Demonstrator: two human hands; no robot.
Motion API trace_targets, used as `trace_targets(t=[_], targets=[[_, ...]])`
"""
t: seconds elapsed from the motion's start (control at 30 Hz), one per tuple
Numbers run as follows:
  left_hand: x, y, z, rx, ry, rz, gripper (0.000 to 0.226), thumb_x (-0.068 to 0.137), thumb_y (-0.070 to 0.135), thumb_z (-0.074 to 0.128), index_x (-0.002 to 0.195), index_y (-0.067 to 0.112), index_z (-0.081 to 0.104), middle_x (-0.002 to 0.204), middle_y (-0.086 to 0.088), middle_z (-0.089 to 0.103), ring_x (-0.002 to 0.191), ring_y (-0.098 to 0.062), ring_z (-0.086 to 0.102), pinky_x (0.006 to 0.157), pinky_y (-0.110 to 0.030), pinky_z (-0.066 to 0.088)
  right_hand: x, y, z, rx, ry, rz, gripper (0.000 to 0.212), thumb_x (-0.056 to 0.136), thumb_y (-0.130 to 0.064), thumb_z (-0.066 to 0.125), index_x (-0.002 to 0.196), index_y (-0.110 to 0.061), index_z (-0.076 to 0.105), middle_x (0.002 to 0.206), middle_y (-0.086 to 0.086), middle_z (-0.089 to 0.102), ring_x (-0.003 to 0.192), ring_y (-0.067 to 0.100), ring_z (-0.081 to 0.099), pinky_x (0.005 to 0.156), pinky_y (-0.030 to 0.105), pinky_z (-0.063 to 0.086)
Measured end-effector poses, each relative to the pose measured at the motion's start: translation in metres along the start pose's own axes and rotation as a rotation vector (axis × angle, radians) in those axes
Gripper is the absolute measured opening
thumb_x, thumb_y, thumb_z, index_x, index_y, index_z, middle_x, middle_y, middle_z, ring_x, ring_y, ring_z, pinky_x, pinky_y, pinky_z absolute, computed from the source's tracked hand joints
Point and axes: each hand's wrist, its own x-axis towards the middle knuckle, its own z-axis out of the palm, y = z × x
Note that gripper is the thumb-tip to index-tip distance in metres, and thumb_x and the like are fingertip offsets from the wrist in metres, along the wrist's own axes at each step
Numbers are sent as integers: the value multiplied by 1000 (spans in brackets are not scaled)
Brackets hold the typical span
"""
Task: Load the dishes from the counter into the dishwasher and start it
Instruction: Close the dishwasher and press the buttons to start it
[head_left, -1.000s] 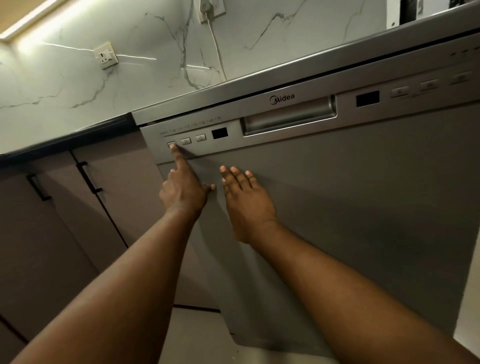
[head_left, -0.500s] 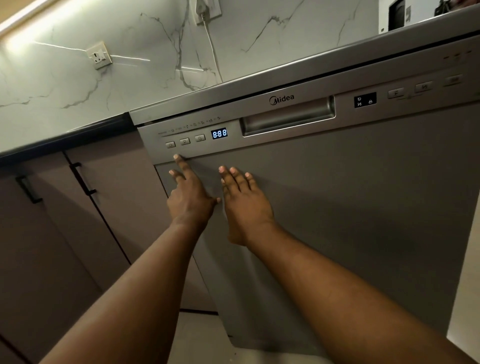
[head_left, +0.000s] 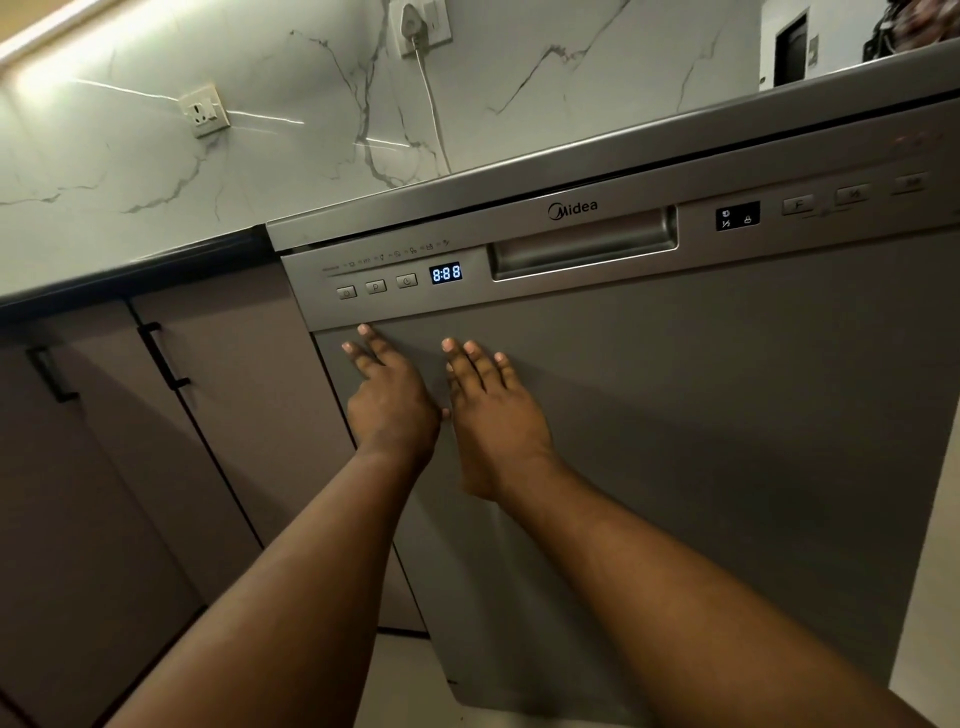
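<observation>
The grey dishwasher (head_left: 701, 415) fills the right of the view with its door closed. On its control strip a blue display (head_left: 445, 273) reads 8:88, beside three small buttons (head_left: 376, 287) and a recessed handle (head_left: 584, 244). A second small display (head_left: 737, 216) is lit further right. My left hand (head_left: 389, 395) lies on the door just below the buttons, fingers extended, index tip near the strip's lower edge. My right hand (head_left: 493, 410) rests flat on the door next to it, fingers straight. Neither hand holds anything.
Brown cabinet doors with black handles (head_left: 161, 358) stand left of the dishwasher under a dark counter edge (head_left: 130, 270). The marble wall behind carries a socket (head_left: 203, 110) and a plugged-in cable (head_left: 431, 98). Pale floor shows below.
My left index finger left the leftmost button and the hand dropped onto the door. The displays, dark one second ago, are lit. My right hand stayed in place.
</observation>
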Motion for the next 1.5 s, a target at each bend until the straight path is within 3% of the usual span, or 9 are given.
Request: trace_targets(t=[0.5, 0.7, 0.87, 1.0, 1.1, 1.33, 1.5], targets=[[0, 3, 1, 30, 14, -29, 122, 83, 35, 78, 152, -3, -16, 160, -31, -2, 127, -39, 54, 88, -39, 50, -1, 3, 2, 24, 12, -9, 99, 85, -34, 62, 154, -2, -3, 159, 12, -23, 149, 26, -14, 122, 41, -3], [1, 2, 5, 36, 16, -21, 121, 85, 37, 76, 152, -1, -18, 161, -29, -4, 121, -36, 58, 81, -36, 50, 1, 4, 5, 28, 10, -13, 99, 86, -36, 61, 154, -3, -3, 159, 12, -25, 148, 27, -16, 121, 42, -4], [-1, -4, 3, 37, -22, -13, 126, 83, 45, 76, 152, 1, -19, 163, -24, -9, 131, -38, 50, 91, -42, 49, 1, 3, 3, 80, 21, -15, 90, 91, -33, 56, 154, -3, -2, 160, 10, -22, 149, 26, -13, 122, 42, -3], [-4, -20, 5, 65, -190, -81, 121, 84, 58, 69, 155, 7, -16, 165, -16, -11, 145, -40, 28, 108, -51, 37, -6, 4, 1, 106, -13, 1, 88, 94, -29, 53, 153, -2, -6, 160, 10, -23, 149, 27, -14, 122, 43, -2], [-16, -33, -7, 116, -345, -152, 106, 92, 54, 61, 156, 8, -9, 164, -17, -11, 147, -42, 22, 116, -58, 23, -16, 6, -8, 155, -82, 13, 89, 91, -23, 55, 153, -2, -6, 160, 12, -22, 149, 28, -13, 121, 42, -4], [-30, -36, -53, 187, -357, -33, 91, 99, 45, 51, 157, 10, -10, 165, -14, -11, 152, -34, 0, 121, -54, 2, -13, 9, -51, 279, -150, 80, 80, 92, -18, 45, 153, -4, -5, 161, 15, -16, 149, 29, -12, 120, 42, -4], [-36, -32, -88, 258, -390, 21, 85, 102, 46, 41, 155, 9, -14, 164, -14, -14, 152, -31, -8, 121, -49, -2, -7, 8, -83, 302, -329, 130, 89, 92, -24, 51, 153, -7, -11, 160, 13, -21, 149, 28, -15, 121, 42, -5]])
